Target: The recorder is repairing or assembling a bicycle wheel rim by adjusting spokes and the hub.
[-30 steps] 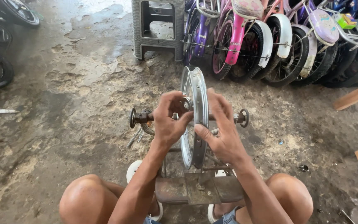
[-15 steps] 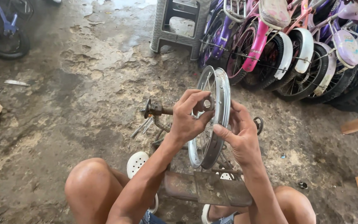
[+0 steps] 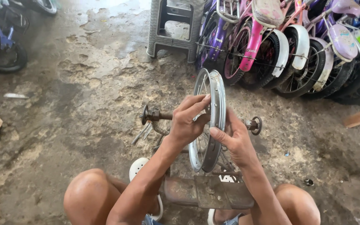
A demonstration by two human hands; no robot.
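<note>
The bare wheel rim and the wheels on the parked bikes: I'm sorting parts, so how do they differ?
The wheel rim carries no tyre; the bike wheels wear black tyres. The rim sits on a stand, gripped by the left hand and right hand; the bike wheels stand on the floor, fitted to frames. Both have spokes.

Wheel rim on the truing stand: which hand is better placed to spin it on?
Probably left. The left hand has fingertips hooked over the wheel rim's edge, while the right hand lies flat along its side, seemingly steadying.
</note>
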